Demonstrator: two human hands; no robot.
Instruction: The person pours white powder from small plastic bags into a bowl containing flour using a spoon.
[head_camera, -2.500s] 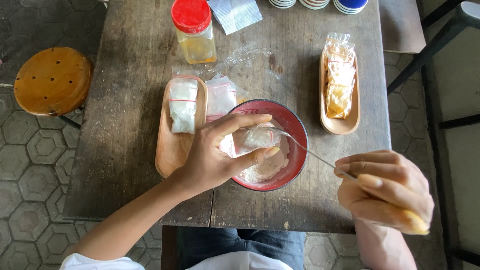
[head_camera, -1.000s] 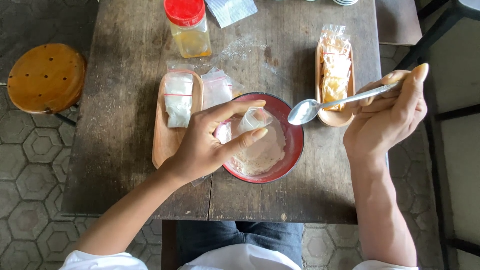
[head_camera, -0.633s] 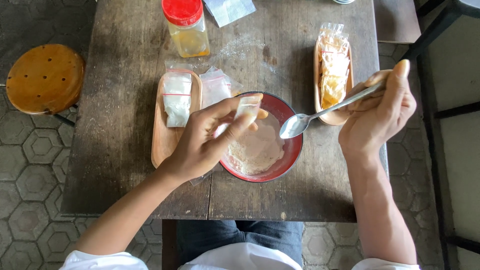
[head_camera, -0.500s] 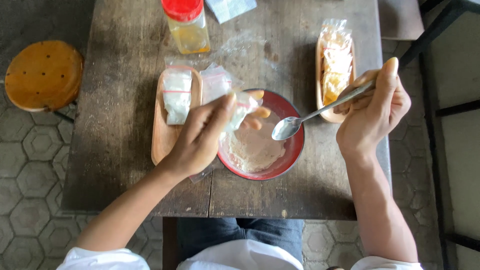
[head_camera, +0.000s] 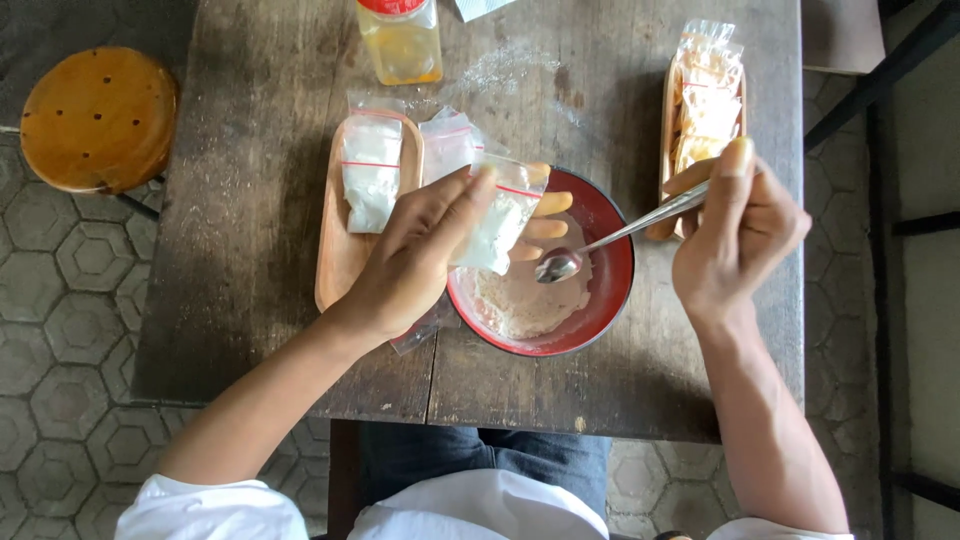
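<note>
- Where the frame's upper left shows tiled floor, a round stool stands beside the counter.
- Left of centre, a wooden tray carries a bag of white powder.
- At top centre stands a jar of yellow liquid.
- At centre, the left hand pinches a small bag of powder, tilted over the red bowl.
- Inside the bowl lies pale flour; the spoon tip hovers above it.
- At right, the right hand is closed on the spoon's handle.
- In the upper right, a second tray holds packets.
</note>
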